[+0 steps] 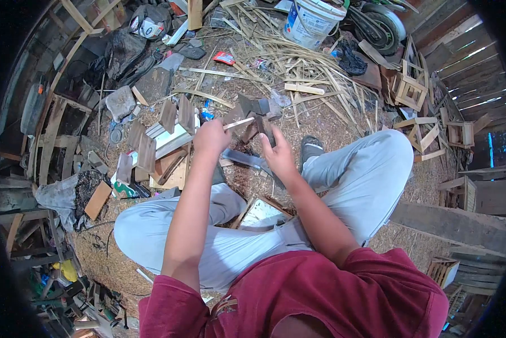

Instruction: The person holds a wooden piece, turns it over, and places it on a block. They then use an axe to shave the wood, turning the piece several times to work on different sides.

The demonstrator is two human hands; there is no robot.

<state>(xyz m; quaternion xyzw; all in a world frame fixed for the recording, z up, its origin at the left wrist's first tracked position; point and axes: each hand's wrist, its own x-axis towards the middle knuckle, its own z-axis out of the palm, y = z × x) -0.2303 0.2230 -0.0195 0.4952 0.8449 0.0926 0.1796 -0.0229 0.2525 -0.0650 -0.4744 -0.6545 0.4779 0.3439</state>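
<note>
My left hand (pixel 209 139) is closed around a thin pale wooden strip (pixel 239 124), which points to the right. Close by, my right hand (pixel 279 152) is wrapped around a dark, flat, elongated piece (pixel 264 128); its exact kind I cannot make out. The strip's tip meets or overlaps this dark piece. Just beyond both hands stands a dark angular block (pixel 253 106), partly covered by what I hold. Below the hands a long grey metal strip (pixel 244 159) lies between my legs.
Several brown wooden blocks (pixel 167 116) sit around a white box-like piece (pixel 171 141) at left. Ahead are a white bucket (pixel 314 23), scattered wood strips (pixel 332 70) and a wheel (pixel 380 31). Small wooden frames (pixel 412 87) stand at right, near a thick plank (pixel 456 225).
</note>
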